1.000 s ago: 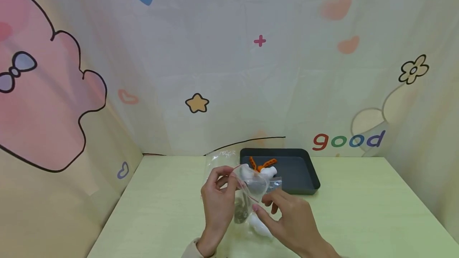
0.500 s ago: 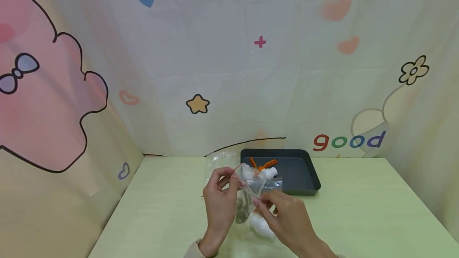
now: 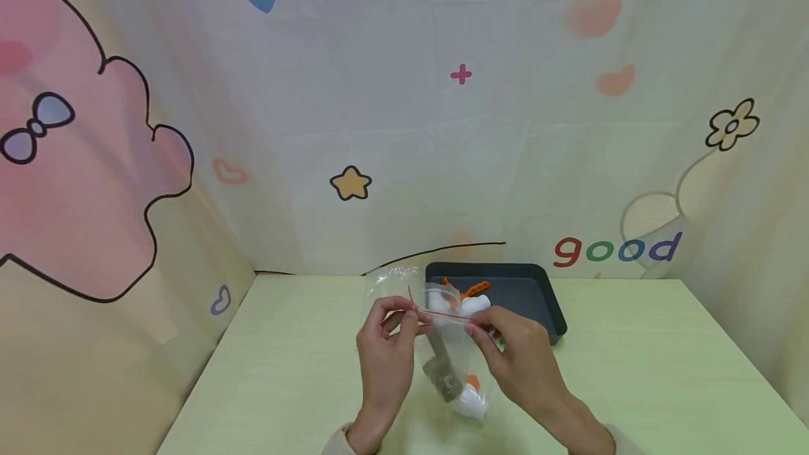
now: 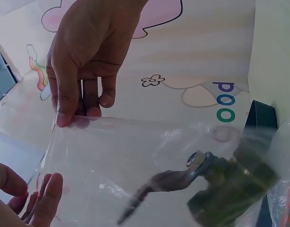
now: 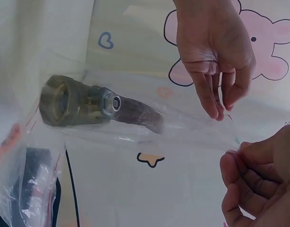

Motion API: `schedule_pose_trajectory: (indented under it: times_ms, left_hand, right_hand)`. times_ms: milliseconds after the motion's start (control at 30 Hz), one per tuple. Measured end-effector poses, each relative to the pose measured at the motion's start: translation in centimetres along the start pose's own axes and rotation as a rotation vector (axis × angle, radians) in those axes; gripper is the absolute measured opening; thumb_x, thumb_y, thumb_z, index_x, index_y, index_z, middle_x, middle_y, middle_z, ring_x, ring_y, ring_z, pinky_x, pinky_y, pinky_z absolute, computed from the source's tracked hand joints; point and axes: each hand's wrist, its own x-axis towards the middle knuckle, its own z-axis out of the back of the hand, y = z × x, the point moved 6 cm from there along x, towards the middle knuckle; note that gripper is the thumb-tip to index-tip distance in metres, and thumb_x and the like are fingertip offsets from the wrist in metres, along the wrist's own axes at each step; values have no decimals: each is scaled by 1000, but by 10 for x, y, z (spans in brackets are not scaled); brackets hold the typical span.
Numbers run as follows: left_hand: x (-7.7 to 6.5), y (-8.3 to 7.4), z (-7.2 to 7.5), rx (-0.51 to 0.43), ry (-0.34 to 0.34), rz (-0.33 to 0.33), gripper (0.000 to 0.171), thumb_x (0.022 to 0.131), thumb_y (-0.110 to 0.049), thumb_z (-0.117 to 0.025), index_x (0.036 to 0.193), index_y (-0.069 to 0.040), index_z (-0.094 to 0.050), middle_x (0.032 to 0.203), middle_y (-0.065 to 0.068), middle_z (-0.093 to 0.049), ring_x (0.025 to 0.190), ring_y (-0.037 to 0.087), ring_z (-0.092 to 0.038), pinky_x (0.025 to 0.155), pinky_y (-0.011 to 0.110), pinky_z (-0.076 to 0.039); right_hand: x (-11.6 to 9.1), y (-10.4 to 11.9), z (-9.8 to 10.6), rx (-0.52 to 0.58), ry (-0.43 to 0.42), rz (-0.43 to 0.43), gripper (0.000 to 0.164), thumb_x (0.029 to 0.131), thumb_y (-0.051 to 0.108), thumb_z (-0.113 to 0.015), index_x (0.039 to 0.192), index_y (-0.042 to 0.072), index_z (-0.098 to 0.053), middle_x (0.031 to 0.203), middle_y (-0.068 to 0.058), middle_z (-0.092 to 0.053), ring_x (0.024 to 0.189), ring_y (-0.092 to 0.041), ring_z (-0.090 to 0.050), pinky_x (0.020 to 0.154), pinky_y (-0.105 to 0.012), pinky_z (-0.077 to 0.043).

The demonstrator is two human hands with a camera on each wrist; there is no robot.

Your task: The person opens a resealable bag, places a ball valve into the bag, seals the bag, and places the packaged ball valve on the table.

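A clear zip bag with a red seal line point(image 3: 442, 314) hangs upright between both hands. Inside it is a metal valve point(image 3: 445, 378) with a lever handle, also seen as a brass-coloured valve point(image 5: 74, 101) in the right wrist view. My left hand point(image 3: 387, 350) pinches the bag's top edge at its left end. At the other end, thumb and fingertips of my right hand point(image 3: 527, 364) pinch the seal line, and the right hand point(image 4: 88, 56) shows at the top of the left wrist view. Below and behind the bag lies a white plastic fitting point(image 3: 472, 402) with an orange part.
A dark grey tray point(image 3: 524, 300) stands at the back of the table. White fittings point(image 3: 477, 304) with orange handles point(image 3: 475, 289) appear at its left side, partly behind the held bag. Another clear bag point(image 3: 393, 279) lies to the tray's left. A printed curtain point(image 3: 404, 160) hangs behind the table.
My right hand has moved up and to the right, drawing the bag's mouth from wide apart to a nearly straight line. The valve has swung to the right. My left hand has barely moved.
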Motion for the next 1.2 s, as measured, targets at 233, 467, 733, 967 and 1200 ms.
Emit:
schedule_pose_trajectory:
  times_ms: [233,467,733,967,1200]
  left_hand:
    - [0,-12,0,72,36,-103,11,90,9,-55,93,-1,-61,82,16,-63,69,20,-69,63,33,-60]
    - [1,-28,-8,275,154,-310,16,89,6,-60,96,-8,-64,89,6,-66,78,14,-66,71,25,-57]
    - [1,-32,-26,528,320,-391,25,88,-8,-65,112,-15,-64,110,-4,-65,106,11,-62,91,30,-53]
    - [-1,-27,-41,650,506,-381,33,93,-18,-64,126,-16,-62,125,-3,-64,121,14,-55,103,38,-46]
    - [-2,-24,-46,671,534,-438,12,95,-17,-64,107,-14,-67,103,-4,-69,102,12,-61,98,35,-46]
  right_hand:
    - [13,-7,10,-55,23,58,13,78,7,-80,87,12,-71,78,7,-70,67,-1,-57,61,-22,-48]
    - [14,-10,23,-73,-9,114,17,77,1,-79,89,11,-71,80,5,-71,69,-7,-62,62,-26,-51]
    - [13,-8,26,-58,-32,196,25,71,-2,-81,89,12,-70,80,6,-71,69,-7,-62,63,-22,-50]
    - [11,1,24,-10,-4,263,27,71,-8,-79,87,11,-69,81,7,-68,66,-2,-58,61,-12,-46]
    - [7,6,21,-77,28,267,23,72,-6,-80,87,9,-71,83,4,-71,70,-7,-63,64,-15,-51]
